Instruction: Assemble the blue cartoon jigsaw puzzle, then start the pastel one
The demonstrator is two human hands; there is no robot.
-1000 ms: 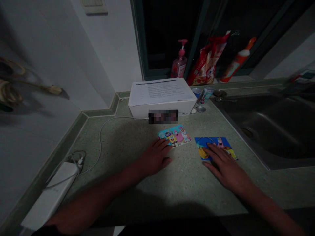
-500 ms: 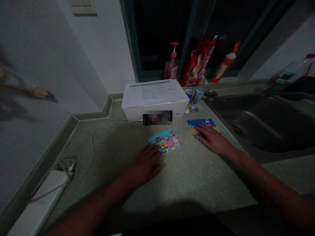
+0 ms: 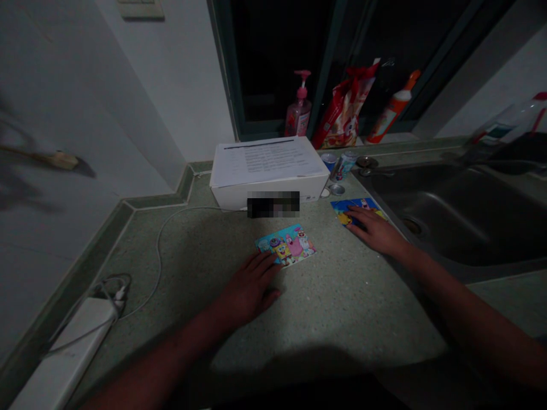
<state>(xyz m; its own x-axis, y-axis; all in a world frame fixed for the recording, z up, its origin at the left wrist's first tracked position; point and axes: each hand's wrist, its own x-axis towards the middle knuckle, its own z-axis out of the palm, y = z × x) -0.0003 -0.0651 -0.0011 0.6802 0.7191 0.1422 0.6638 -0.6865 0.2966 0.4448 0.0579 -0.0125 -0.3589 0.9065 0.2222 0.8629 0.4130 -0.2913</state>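
Right grip (image 3: 374, 230) atop blue card (image 3: 342, 212)

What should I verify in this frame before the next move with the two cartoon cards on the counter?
1. Right hand lies flat on the blue card: ok.
2. Left hand touches the pale blue card: cannot tell; its fingertips reach the card's lower edge.
3. The two cards lie apart: ok.
4. Blue card sits on the speckled green counter, not over the steel sink: ok, though close to the rim.
5. White cable runs clear of both cards: ok.
6. Both cards lie picture side up: ok.
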